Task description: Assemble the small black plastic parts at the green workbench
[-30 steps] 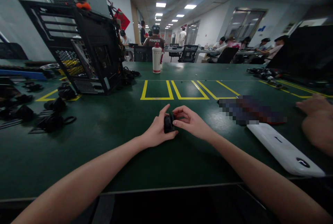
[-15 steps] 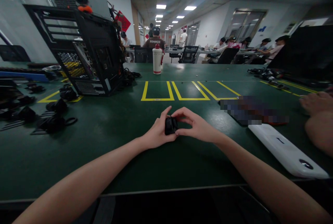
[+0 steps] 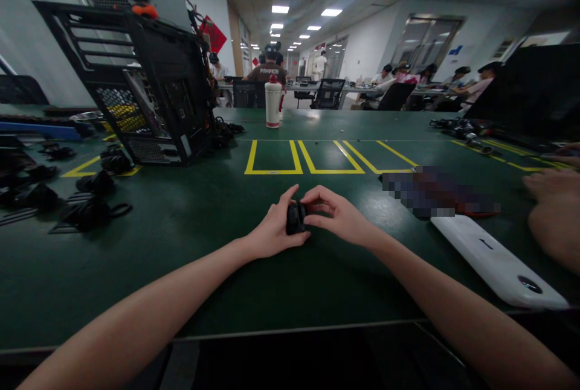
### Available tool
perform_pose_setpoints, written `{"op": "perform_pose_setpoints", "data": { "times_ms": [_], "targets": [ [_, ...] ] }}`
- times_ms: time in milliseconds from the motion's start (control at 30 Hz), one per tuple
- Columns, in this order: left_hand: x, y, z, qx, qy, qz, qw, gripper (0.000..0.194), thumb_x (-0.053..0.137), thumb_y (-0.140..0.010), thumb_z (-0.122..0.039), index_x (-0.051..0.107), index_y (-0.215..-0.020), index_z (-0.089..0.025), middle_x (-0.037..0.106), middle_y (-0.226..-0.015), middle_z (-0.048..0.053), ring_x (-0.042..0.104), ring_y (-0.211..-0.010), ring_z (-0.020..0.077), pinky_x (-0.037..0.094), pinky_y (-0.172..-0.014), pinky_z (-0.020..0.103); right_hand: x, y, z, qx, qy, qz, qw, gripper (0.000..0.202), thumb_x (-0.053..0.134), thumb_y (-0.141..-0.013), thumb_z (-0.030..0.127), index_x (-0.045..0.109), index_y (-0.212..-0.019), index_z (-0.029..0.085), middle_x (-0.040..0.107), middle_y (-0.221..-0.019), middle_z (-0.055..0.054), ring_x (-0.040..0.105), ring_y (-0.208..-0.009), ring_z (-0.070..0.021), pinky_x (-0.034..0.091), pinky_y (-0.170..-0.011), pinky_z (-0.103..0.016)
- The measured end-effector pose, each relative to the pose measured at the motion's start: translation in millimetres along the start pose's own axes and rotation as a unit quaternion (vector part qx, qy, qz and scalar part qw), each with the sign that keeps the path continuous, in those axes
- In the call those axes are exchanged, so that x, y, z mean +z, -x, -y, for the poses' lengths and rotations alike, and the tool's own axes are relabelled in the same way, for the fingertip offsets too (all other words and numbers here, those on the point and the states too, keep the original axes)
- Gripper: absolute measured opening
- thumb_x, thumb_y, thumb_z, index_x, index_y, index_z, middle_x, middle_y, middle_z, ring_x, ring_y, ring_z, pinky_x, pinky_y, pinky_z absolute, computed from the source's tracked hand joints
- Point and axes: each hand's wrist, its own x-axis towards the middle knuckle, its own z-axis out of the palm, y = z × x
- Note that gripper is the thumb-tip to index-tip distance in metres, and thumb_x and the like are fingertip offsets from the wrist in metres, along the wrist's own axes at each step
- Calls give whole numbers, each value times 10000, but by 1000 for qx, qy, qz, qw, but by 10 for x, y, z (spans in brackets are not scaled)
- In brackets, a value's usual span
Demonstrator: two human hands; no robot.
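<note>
A small black blocky part (image 3: 296,218) is in my left hand (image 3: 270,234), between the thumb below and the raised fingers above. My right hand (image 3: 336,215) meets it from the right, its thumb and bent fingertips on the part's right side. Both hands are low over the green table (image 3: 217,293), near its front edge. Fine details of the black part are too dark to make out.
An open black computer case (image 3: 158,88) stands at the left, with several black parts (image 3: 93,212) before it. Yellow tape outlines (image 3: 274,172) and a white bottle (image 3: 272,103) are ahead. At the right lie a white device (image 3: 492,260) and another person's arm (image 3: 555,215).
The right thumb has shifted slightly up and left along the black part, which appears slightly turned. My left hand stays nearly where it was.
</note>
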Motion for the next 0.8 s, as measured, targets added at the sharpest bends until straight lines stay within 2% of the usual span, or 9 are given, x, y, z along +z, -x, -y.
{"op": "perform_pose_setpoints", "data": {
  "times_ms": [133, 300, 467, 667, 800],
  "targets": [
    [-6, 2, -9, 4, 12, 5, 1000, 859, 623, -698, -265, 70, -1351, -195, 422, -1206, 119, 426, -1125, 273, 297, -975, 484, -20, 19, 34, -43, 41, 7, 998, 238, 611, -720, 160, 544, -941, 215, 482, -999, -24, 515, -985, -171, 437, -918, -387],
    [-11, -3, -30, -5, 23, 2, 1000, 863, 618, -701, -247, 54, -1352, -197, 433, -1177, 127, 434, -1120, 280, 296, -970, 501, -17, 14, 29, 16, 0, 13, 1000, 394, 635, -705, 189, 469, -1060, 226, 488, -1076, -33, 497, -1058, -182, 411, -956, -415],
    [-9, 1, -25, -15, 46, -5, 999, 877, 626, -698, -249, 47, -1356, -208, 431, -1164, 129, 467, -1072, 278, 319, -945, 516, 27, 6, 39, 78, 10, -9, 997, 463, 636, -705, 319, 433, -1108, 216, 473, -1124, -72, 530, -994, -209, 498, -818, -422],
    [-9, 9, -4, -26, 78, -1, 997, 968, 639, -674, -207, -41, -1362, -217, 404, -1243, 157, 454, -1117, 299, 312, -951, 527, 74, 11, 79, 77, 26, 5, 997, 582, 669, -665, 332, 407, -1176, 236, 411, -1214, -78, 529, -1008, -207, 517, -803, -377],
    [0, -4, -13, -29, 77, -10, 997, 1038, 645, -645, -166, -114, -1353, -193, 371, -1299, 189, 425, -1171, 301, 286, -984, 509, 101, 8, 78, 54, 37, -21, 998, 575, 690, -640, 293, 420, -1141, 213, 436, -1170, -77, 544, -979, -194, 500, -832, -372]
  ]
}}
